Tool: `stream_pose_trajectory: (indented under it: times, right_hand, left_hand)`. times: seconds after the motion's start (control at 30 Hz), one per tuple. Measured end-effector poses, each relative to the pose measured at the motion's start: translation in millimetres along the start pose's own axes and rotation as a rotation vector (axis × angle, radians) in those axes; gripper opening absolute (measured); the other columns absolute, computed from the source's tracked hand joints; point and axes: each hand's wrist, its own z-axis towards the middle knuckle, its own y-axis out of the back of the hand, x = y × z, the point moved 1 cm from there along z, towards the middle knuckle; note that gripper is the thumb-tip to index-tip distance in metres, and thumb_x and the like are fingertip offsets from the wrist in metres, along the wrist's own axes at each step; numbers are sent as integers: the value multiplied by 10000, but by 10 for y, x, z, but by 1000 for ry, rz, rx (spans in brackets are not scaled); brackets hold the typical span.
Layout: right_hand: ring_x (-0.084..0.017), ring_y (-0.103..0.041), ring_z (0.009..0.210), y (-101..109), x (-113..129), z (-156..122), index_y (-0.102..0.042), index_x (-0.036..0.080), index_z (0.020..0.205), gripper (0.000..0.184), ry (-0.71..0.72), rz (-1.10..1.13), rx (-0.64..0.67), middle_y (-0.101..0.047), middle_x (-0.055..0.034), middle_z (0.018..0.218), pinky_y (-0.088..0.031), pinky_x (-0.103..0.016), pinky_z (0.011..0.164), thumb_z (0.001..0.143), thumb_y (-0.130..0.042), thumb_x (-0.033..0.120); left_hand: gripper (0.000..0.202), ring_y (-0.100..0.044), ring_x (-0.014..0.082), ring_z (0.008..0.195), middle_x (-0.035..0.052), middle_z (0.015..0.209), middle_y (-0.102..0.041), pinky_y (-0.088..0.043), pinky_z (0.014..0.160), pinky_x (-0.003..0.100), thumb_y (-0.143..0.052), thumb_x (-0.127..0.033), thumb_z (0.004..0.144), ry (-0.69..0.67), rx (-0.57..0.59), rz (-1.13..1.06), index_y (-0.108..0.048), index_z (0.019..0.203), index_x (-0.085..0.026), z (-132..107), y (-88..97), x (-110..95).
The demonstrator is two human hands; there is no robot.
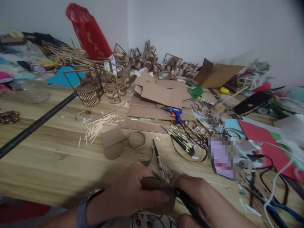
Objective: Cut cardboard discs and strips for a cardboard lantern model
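My left hand [128, 193], with a band on its wrist, is closed on a piece of brown cardboard [162, 205] near the table's front edge. My right hand [197, 193] is wrapped round a long dark tool [187, 202] that looks like a pair of scissors; its tip meets the cardboard. The tool's grip is partly hidden by my fingers. Just beyond my hands lies a black-and-silver pen [158, 158]. Further off are a ring [137, 139], a cut cardboard piece with a rounded end [113, 148] and a yellow-and-black utility knife [181, 141].
A blue glue gun [174, 114] rests by stacked cardboard sheets [163, 93]. Small lidded baskets with handles [87, 93] stand at the back left, near scattered short sticks [97, 128]. A phone [223, 158], cables and blue-handled pliers [280, 209] lie on the right.
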Motion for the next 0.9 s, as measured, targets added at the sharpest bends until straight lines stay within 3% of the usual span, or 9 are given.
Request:
stream_pose_trajectory:
  times: [0.1,0.23,0.37,0.53,0.7,0.9]
  right_hand:
    - [-221,-623,660,9,16,-10,-752,212,832,271,34,-24,-12,-715,-58,757,-498,-290,618,814,-641,458]
    - [-217,-624,666,-10,-9,-37,-751,217,823,197,26,-53,-32,-720,-47,755,-488,-275,599,804,-659,389]
    - [-207,-628,697,-64,-103,-64,-742,202,831,141,14,-57,-53,-733,-38,769,-484,-256,605,797,-657,309]
    - [-177,-600,646,-127,-201,-44,-694,197,798,104,3,-9,-10,-713,-20,725,-425,-225,528,794,-626,276]
    - [-135,-543,589,-164,-207,21,-624,204,723,28,-49,60,10,-663,25,668,-348,-204,494,736,-641,221]
    - [-123,-486,574,-149,-197,58,-634,197,736,129,-87,-68,38,-604,37,635,-320,-214,502,775,-681,311]
  left_hand:
    - [523,-246,95,545,-58,572,-311,-165,510,282,-692,-613,805,14,8,-10,-438,594,-207,9,3,24]
    - [518,-251,89,548,-62,570,-306,-170,518,274,-681,-568,829,2,-6,4,-429,565,-199,18,9,37]
    - [424,-264,86,546,-73,554,-311,-225,533,255,-713,-511,820,16,-27,-26,-562,598,-184,21,12,38]
    - [352,-354,103,557,-62,571,-461,-313,547,239,-745,-533,798,21,-35,-67,-730,767,-183,37,20,59]
    - [307,-456,115,600,-41,650,-602,-385,591,231,-765,-478,792,27,-62,-33,-771,865,-180,62,37,70]
    - [295,-474,112,617,-46,671,-612,-356,554,207,-772,-444,765,54,-75,19,-756,850,-162,71,73,61]
